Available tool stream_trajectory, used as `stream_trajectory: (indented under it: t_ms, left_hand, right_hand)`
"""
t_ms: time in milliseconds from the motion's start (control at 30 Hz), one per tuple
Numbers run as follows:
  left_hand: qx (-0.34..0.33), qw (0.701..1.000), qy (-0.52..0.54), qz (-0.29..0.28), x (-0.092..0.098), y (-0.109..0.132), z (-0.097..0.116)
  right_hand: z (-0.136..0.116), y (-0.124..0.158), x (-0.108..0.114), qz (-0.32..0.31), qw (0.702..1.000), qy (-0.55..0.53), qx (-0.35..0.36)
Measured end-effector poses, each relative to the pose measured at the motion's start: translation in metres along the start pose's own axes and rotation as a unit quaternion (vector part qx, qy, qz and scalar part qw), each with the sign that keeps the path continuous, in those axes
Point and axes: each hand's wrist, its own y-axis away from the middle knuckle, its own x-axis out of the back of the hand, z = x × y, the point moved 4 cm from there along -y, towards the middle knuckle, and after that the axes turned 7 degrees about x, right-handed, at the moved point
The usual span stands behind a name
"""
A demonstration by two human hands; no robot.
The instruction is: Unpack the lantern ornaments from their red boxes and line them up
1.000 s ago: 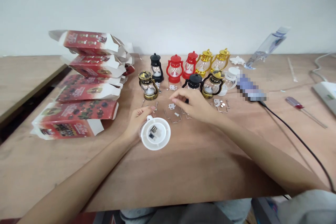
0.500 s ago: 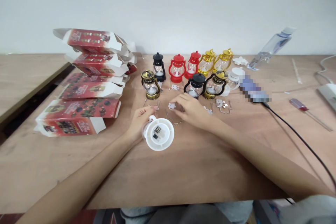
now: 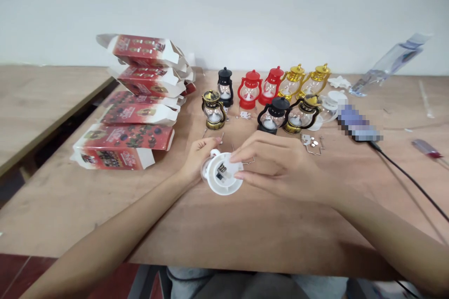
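Observation:
My left hand (image 3: pixel 196 159) is wrapped round a white lantern (image 3: pixel 216 188), tipped so its round base faces me. An opening in the base shows metal contacts and a dark part. At the right of that base, the fingers of my right hand (image 3: pixel 277 163) pinch a small white plastic cover (image 3: pixel 235 167), hard to tell from the white behind it. Behind my hands stand a bronze lantern (image 3: pixel 213 112), a black lantern (image 3: pixel 272 116) and another bronze lantern (image 3: pixel 298 114). Small white pieces, button cells and a wire handle (image 3: pixel 317 152) lie right of my right hand.
Opened red boxes (image 3: pixel 122 142) are stacked at the left. Red lanterns (image 3: pixel 249 91) and gold lanterns (image 3: pixel 315 81) stand at the back. A phone (image 3: pixel 356 121) with a black cable, a leaning bottle (image 3: pixel 391 63) and a screwdriver (image 3: pixel 426 148) lie at the right.
My right hand has lifted the small white cover off the table and brought it to the lantern's base. My left hand still holds the lantern. The view has shifted left.

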Motion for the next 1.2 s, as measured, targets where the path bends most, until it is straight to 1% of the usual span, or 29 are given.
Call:
stream_trajectory:
  t_ms: [167, 267, 367, 500, 600, 933, 1200]
  left_hand:
    - [-0.007, 0.999, 0.035, 0.006, -0.001, -0.001, -0.003]
    - [-0.004, 0.999, 0.042, 0.005, 0.000, 0.000, -0.003]
    - [0.007, 0.999, 0.043, 0.009, 0.001, 0.000, -0.003]
    - [0.014, 0.999, 0.045, 0.015, 0.002, 0.001, -0.003]
    - [0.012, 0.999, 0.047, 0.016, 0.002, 0.001, -0.003]
    - [0.008, 0.999, 0.050, 0.013, 0.002, 0.002, -0.003]
    - [-0.001, 0.999, 0.047, 0.019, 0.002, 0.000, -0.004]
  right_hand:
    - [-0.012, 0.002, -0.004, -0.016, 0.993, 0.105, 0.055]
    - [-0.016, 0.002, -0.009, -0.031, 0.988, 0.137, 0.063]
    - [-0.017, 0.003, -0.012, -0.008, 0.988, 0.139, 0.065]
    - [-0.018, 0.006, -0.013, 0.070, 0.985, 0.141, 0.065]
    - [-0.019, 0.008, -0.015, 0.105, 0.983, 0.142, 0.047]
    - [-0.020, 0.015, -0.025, 0.098, 0.984, 0.146, 0.034]
    - [-0.020, 0.013, -0.024, 0.127, 0.980, 0.150, 0.023]
